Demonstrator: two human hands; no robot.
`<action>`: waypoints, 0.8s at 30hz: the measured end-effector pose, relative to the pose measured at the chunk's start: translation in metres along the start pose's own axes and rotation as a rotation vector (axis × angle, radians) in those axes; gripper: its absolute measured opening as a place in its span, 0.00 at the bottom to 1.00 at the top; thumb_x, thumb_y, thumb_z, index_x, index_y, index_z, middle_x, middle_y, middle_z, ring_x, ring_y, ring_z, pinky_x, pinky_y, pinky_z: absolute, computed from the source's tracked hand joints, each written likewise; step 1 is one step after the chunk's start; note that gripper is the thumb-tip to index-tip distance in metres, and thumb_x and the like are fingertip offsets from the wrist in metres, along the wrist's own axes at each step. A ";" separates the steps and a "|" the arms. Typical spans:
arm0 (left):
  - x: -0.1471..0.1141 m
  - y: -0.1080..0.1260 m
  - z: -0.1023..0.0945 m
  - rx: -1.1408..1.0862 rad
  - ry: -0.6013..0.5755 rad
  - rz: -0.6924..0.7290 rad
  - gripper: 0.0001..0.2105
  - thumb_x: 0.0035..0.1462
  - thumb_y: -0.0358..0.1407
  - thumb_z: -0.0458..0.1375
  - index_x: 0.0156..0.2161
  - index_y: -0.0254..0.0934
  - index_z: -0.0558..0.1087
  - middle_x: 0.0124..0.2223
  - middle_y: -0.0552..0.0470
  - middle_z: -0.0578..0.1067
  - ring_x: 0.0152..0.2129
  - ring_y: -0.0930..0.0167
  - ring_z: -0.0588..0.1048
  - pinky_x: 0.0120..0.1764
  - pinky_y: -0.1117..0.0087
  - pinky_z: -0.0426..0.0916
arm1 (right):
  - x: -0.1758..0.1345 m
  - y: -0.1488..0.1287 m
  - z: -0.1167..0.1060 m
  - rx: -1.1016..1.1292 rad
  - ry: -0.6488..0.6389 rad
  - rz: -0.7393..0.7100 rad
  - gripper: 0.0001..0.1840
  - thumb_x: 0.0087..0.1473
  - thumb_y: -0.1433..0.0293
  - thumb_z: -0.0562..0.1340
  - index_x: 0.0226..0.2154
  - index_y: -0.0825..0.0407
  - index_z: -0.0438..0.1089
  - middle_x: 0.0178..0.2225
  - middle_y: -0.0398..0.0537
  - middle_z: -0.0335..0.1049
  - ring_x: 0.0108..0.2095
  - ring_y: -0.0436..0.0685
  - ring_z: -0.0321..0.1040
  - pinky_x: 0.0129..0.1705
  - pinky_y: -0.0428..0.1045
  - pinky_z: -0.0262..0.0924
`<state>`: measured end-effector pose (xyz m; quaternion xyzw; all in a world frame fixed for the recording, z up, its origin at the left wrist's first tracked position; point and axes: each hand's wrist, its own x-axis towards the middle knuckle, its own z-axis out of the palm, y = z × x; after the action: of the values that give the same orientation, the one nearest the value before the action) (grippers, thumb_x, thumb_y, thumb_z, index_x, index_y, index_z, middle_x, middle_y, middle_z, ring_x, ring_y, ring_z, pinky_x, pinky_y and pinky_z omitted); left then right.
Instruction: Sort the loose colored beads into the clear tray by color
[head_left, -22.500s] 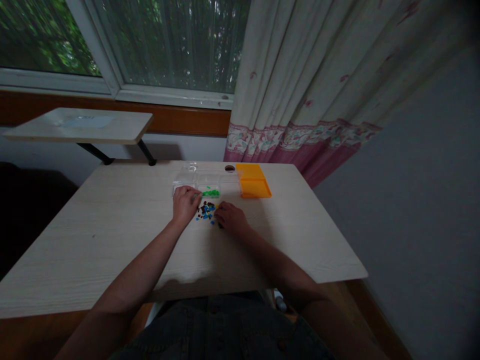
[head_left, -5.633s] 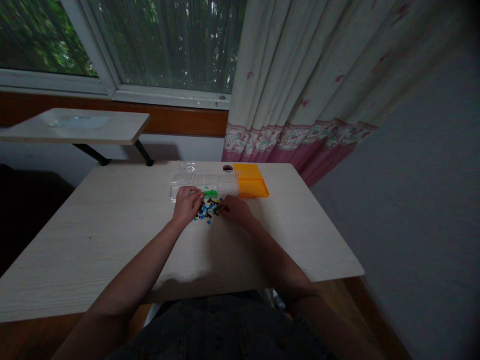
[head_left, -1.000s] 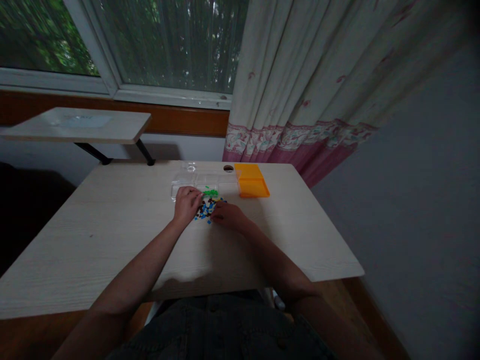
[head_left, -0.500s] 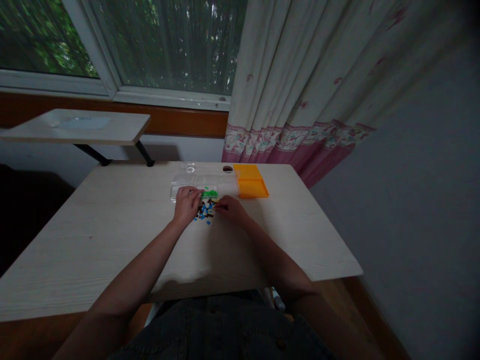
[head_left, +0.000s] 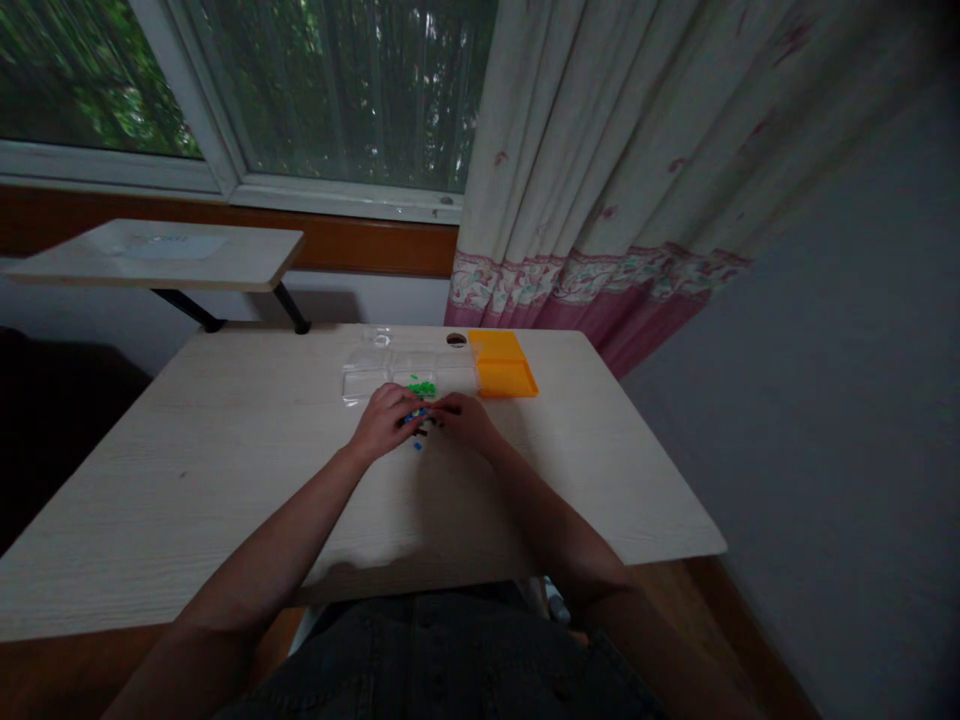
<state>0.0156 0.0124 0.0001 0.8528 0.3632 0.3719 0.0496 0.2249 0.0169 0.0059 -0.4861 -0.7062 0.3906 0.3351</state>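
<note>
A small heap of blue, brown and white toy bricks point(head_left: 418, 415) lies on the pale table, partly hidden by my hands. My left hand point(head_left: 380, 423) reaches over its left side, fingers stretched out toward the right. From the other side my right hand point(head_left: 463, 420) touches the heap's edge with thumb and fingers pressed together; whatever is between them is too small to make out. The fingertips of both hands nearly meet. Just beyond, green bricks point(head_left: 422, 389) sit in a compartment of the clear plastic box point(head_left: 367, 383).
An orange plastic case point(head_left: 506, 376) lies open beside the clear box. Behind it is a round cable hole point(head_left: 456, 340) in the table point(head_left: 225, 480). A raised shelf point(head_left: 247, 243) stands at the back left. A curtain point(head_left: 555, 200) hangs past the far edge.
My left hand has moved right, over the brick heap, and covers more of it. My right hand has stayed almost in place at the heap's right edge.
</note>
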 end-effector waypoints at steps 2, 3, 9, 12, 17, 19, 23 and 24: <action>-0.001 -0.001 0.001 0.013 0.007 -0.005 0.12 0.62 0.42 0.55 0.46 0.44 0.77 0.40 0.47 0.76 0.41 0.65 0.70 0.47 0.60 0.65 | 0.000 -0.002 0.000 0.018 -0.003 0.004 0.14 0.52 0.61 0.63 0.33 0.54 0.78 0.26 0.44 0.73 0.27 0.50 0.66 0.31 0.44 0.57; -0.001 -0.002 0.001 0.021 0.014 -0.006 0.12 0.62 0.42 0.55 0.45 0.44 0.78 0.40 0.47 0.76 0.41 0.65 0.70 0.47 0.60 0.65 | -0.001 -0.003 -0.001 0.031 0.001 0.011 0.15 0.52 0.60 0.63 0.33 0.55 0.78 0.26 0.43 0.73 0.27 0.49 0.65 0.31 0.44 0.56; -0.001 0.001 0.000 0.036 0.034 0.001 0.11 0.63 0.41 0.55 0.44 0.45 0.78 0.39 0.49 0.77 0.41 0.66 0.70 0.47 0.60 0.65 | -0.002 -0.006 0.001 0.106 -0.009 0.054 0.20 0.51 0.55 0.62 0.33 0.55 0.77 0.25 0.43 0.72 0.26 0.49 0.64 0.30 0.43 0.56; -0.001 0.001 -0.001 0.036 0.048 -0.039 0.11 0.63 0.40 0.54 0.45 0.44 0.78 0.39 0.48 0.77 0.40 0.66 0.70 0.46 0.60 0.65 | -0.001 -0.006 -0.001 0.122 0.012 0.055 0.20 0.50 0.54 0.62 0.33 0.54 0.77 0.26 0.44 0.72 0.28 0.50 0.65 0.30 0.43 0.57; 0.001 -0.008 0.000 0.056 0.184 -0.182 0.11 0.63 0.40 0.54 0.43 0.42 0.78 0.39 0.48 0.76 0.40 0.65 0.69 0.46 0.60 0.64 | 0.003 -0.003 -0.014 0.145 0.140 0.094 0.23 0.50 0.53 0.61 0.37 0.54 0.78 0.26 0.44 0.72 0.28 0.50 0.64 0.29 0.44 0.56; 0.001 -0.011 0.000 0.076 0.241 -0.248 0.11 0.63 0.40 0.54 0.42 0.41 0.78 0.38 0.48 0.75 0.41 0.64 0.69 0.47 0.59 0.64 | 0.004 0.000 -0.020 0.168 0.179 0.129 0.24 0.50 0.53 0.60 0.39 0.54 0.78 0.23 0.43 0.70 0.23 0.49 0.60 0.25 0.43 0.53; 0.001 -0.016 0.000 0.107 0.260 -0.307 0.12 0.63 0.41 0.54 0.41 0.41 0.79 0.37 0.48 0.75 0.41 0.63 0.69 0.48 0.59 0.64 | 0.006 0.005 -0.027 0.251 0.224 0.149 0.26 0.48 0.52 0.62 0.40 0.54 0.77 0.23 0.41 0.67 0.19 0.46 0.53 0.21 0.43 0.48; 0.001 -0.017 0.000 0.114 0.257 -0.311 0.12 0.62 0.41 0.54 0.41 0.41 0.79 0.37 0.48 0.75 0.41 0.63 0.68 0.48 0.59 0.64 | 0.006 0.006 -0.027 0.266 0.227 0.145 0.25 0.48 0.52 0.62 0.39 0.54 0.77 0.23 0.41 0.66 0.19 0.45 0.53 0.21 0.43 0.47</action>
<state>0.0062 0.0256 -0.0054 0.7334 0.5144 0.4444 0.0114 0.2488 0.0298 0.0135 -0.5281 -0.5692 0.4461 0.4451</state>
